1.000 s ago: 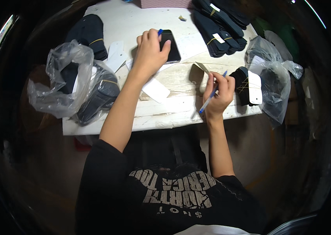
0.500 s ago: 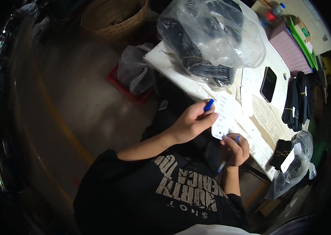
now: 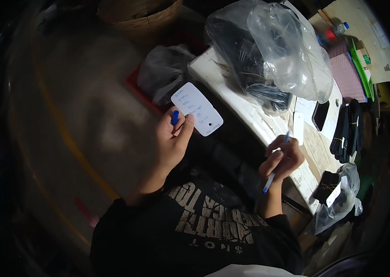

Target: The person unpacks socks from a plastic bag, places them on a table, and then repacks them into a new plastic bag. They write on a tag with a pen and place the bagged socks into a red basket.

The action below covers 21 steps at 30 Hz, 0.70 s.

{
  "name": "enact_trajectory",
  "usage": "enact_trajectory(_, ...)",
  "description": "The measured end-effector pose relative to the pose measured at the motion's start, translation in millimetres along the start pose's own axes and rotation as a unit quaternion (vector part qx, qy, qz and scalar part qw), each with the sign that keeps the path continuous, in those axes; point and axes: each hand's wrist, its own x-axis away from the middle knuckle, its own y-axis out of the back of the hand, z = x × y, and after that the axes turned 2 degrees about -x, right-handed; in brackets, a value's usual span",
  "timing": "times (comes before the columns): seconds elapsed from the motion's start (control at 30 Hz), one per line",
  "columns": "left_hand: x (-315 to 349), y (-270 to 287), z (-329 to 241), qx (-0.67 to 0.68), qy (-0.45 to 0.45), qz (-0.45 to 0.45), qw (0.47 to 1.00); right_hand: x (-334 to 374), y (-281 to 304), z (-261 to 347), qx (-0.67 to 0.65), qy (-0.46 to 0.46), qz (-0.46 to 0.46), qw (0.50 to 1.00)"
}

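My left hand (image 3: 173,141) pinches a white paper tag (image 3: 199,104) by its near left edge. Handwriting covers the tag, and a small hole shows near one end. A blue pen cap (image 3: 175,117) sticks out from the same hand's curled fingers. Over the table's near edge, my right hand (image 3: 283,159) holds a slim pen (image 3: 269,183) between its fingers, apart from the tag. Another white tag (image 3: 298,128) lies on the table just beyond that hand.
The white worktable (image 3: 257,121) carries a big clear plastic bag (image 3: 292,51) of dark goods, a phone (image 3: 320,115), bundled black strips (image 3: 346,131) and a tagged black bundle (image 3: 326,187). Left of it are a red crate (image 3: 134,83) and a wicker basket (image 3: 144,18).
My left hand has carried the tag left, away from the table and from my right hand. My right hand has let go of the tag's end and keeps the pen.
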Motion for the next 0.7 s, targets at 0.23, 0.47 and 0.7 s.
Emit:
enact_trajectory(0.23, -7.2, -0.3, 19.4, -0.056, 0.015, 0.023, 0.998, -4.2, 144.3, -45.7, 0.532, -0.063, 0.001, 0.845)
enact_trajectory(0.47, -9.1, -5.6, 25.0, -0.118, 0.011, 0.031, 0.992, 3.5, 155.2, -52.1, 0.52, -0.153, 0.027, 0.84)
enact_trajectory(0.7, -3.3, -14.3, 18.3, -0.068, -0.041, 0.114, 0.99, -23.0, -9.7, 27.0, 0.047, -0.14, 0.255, 0.956)
